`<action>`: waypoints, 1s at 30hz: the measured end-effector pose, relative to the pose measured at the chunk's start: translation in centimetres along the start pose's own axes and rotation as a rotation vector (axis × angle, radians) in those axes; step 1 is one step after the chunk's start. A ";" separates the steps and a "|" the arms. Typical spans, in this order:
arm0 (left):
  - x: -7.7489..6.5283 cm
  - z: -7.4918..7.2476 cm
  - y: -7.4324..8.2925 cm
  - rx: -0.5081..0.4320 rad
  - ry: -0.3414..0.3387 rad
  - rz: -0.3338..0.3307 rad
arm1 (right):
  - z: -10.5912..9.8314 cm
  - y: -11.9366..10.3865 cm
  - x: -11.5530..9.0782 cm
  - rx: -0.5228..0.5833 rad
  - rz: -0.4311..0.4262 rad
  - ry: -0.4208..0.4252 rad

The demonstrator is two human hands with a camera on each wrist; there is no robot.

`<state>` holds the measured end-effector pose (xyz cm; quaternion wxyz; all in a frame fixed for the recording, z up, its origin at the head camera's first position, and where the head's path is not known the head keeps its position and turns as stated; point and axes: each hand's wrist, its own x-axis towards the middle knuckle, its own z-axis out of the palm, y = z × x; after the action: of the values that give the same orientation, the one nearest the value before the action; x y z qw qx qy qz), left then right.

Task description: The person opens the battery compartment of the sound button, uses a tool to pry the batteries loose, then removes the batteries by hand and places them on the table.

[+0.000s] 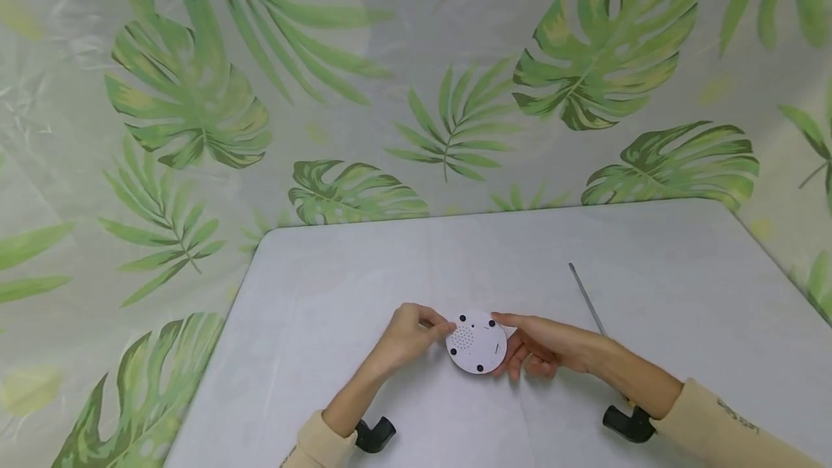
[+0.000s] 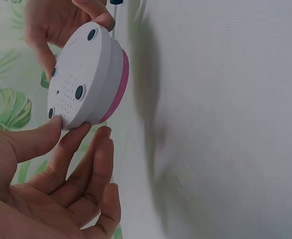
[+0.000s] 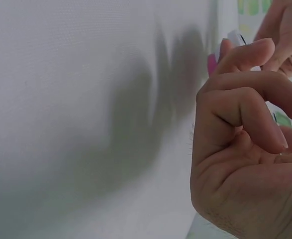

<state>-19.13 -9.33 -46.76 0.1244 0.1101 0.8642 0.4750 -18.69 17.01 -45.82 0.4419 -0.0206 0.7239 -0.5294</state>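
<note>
Holding round white device (image 1: 477,351) off surface (image 1: 364,266), black feet (image 1: 479,367) up. Pinched at rim by thumb and finger of left hand (image 1: 411,336), remaining fingers loose; gripped opposite by thumb and curled fingers of right hand (image 1: 549,344). Keep pressure light, even; leave perforated patch (image 1: 463,339) uncovered.

A white worktop (image 1: 338,273) has two round corners at its far edge, and a thin grey rod (image 1: 587,298) lies slanted on its right half, with its tip toward the far edge and part of it hidden. Past the far edge, and past the left and right edges too, there is a big pale, shiny sheet (image 1: 409,121). Green leaves are printed all over the sheet, some wide leaves (image 1: 594,63) with deep cuts and some skinny, feathery leaves (image 1: 448,134), with faint yellow blobs (image 1: 29,390) between them.
</note>
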 end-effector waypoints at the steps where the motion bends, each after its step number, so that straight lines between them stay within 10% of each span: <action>1: 0.0 0.0 -0.1 0.001 0.003 -0.001 | 0.0 0.1 0.0 0.001 -0.004 -0.001; 30: 0.4 0.3 -0.9 -0.059 -0.034 -0.013 | 0.4 1.4 0.8 -0.058 -0.136 0.015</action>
<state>-19.45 -9.44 -47.74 0.1452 0.1087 0.8482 0.4976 -18.27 16.88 -47.39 0.3987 -0.0787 0.7390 -0.5374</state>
